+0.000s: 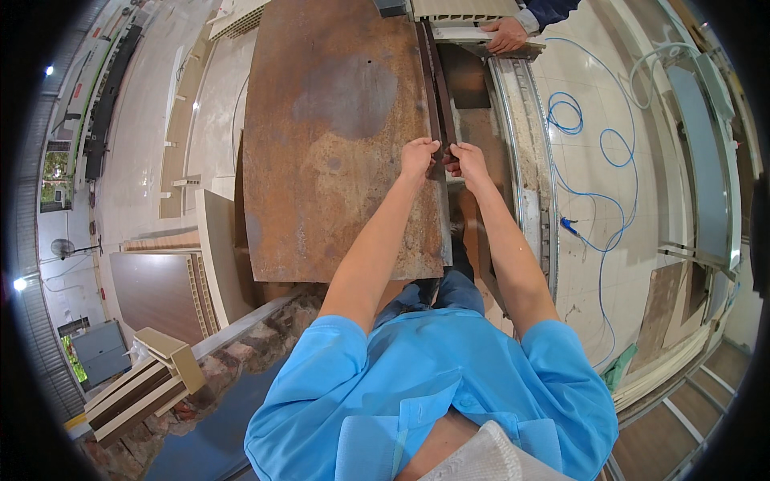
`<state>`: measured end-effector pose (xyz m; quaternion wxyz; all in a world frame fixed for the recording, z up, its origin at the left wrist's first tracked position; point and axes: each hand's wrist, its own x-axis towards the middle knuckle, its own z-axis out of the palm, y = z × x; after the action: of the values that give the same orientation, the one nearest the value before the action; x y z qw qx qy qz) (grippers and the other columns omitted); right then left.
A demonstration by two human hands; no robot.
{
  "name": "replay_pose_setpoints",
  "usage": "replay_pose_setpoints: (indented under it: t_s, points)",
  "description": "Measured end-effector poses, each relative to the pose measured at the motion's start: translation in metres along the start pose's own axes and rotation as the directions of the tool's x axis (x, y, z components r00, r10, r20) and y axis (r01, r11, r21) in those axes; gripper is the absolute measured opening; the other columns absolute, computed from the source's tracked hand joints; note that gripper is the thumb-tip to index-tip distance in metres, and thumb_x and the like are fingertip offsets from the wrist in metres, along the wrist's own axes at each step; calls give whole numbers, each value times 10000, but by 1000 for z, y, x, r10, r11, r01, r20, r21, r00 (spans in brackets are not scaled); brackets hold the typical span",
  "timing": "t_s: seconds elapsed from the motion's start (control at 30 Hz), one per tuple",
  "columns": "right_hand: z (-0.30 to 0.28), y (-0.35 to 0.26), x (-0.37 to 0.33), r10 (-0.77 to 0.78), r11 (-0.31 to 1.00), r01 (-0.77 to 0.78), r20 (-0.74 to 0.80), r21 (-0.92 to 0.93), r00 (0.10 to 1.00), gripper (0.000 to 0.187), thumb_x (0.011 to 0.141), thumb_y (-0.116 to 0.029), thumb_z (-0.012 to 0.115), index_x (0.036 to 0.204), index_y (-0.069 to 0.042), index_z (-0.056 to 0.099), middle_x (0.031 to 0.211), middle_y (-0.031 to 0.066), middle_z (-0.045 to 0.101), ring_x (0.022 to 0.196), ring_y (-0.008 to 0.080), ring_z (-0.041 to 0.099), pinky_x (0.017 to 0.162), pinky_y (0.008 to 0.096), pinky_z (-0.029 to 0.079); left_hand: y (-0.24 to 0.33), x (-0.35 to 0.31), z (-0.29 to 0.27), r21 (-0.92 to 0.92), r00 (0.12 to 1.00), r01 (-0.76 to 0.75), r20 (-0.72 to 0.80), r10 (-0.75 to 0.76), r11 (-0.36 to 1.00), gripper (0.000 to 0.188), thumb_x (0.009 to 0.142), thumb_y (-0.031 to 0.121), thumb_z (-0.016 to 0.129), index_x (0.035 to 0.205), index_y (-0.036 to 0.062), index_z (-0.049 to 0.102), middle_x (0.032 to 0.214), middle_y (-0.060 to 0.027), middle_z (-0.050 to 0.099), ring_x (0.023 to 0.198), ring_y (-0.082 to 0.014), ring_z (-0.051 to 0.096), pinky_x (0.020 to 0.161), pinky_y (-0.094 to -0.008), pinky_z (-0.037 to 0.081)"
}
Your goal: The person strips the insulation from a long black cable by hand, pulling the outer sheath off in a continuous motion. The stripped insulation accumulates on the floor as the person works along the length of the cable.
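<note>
Two long, narrow dark brown strips run away from me along the right edge of a rust-brown tabletop [353,96]. My left hand [418,158] is closed at the near end of the left strip [431,84], over the tabletop's edge. Just right of it, my right hand [468,163] has its fingers curled around the near end of the right strip [443,92]. A slim gap separates the hands. My fingers partly cover the strip ends.
At the far end, another person's hand [507,36] rests on a crosspiece by a metal rail [525,160]. A blue air hose [618,216] lies coiled on the floor at right. Stacked hollow panels [160,293] stand at left, beside a broken brick edge [241,353].
</note>
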<state>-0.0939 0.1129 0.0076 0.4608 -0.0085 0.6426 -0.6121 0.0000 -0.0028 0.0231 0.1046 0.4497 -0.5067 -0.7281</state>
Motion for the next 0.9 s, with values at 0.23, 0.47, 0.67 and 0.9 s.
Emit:
replay_pose_setpoints:
  t_s: [0.23,0.47,0.67,0.9]
  points:
    - [-1,6,4,-25,999,25,1,-29,1000,185,999,-206,568,910,-60,639,755,44,657,583,115,585,502,260,446,-2,2,2,-50,999,6,-33,-7,999,89,880,90,708,826,31,670,681,-9,600,586,-109,539,527,-288,417]
    - [-2,1,8,-57,995,56,-5,-85,998,194,1002,-217,569,907,-63,639,767,39,659,592,117,587,523,265,464,5,2,3,-2,1000,16,-22,-16,1000,109,910,140,690,854,46,680,718,1,601,610,-97,524,559,-269,412]
    - [-1,-8,13,-79,995,79,4,-64,997,198,1000,-222,577,921,-51,636,760,42,656,583,116,583,518,264,459,14,6,3,40,1000,21,-24,-20,999,127,933,171,675,879,56,678,737,7,589,643,-98,525,578,-269,414]
    - [2,-20,23,-66,997,66,8,-44,998,204,993,-228,588,920,-43,635,734,45,651,564,115,572,494,265,449,19,23,3,26,999,1,-50,0,1000,123,892,149,707,861,33,681,738,-30,624,636,-148,559,587,-319,449]
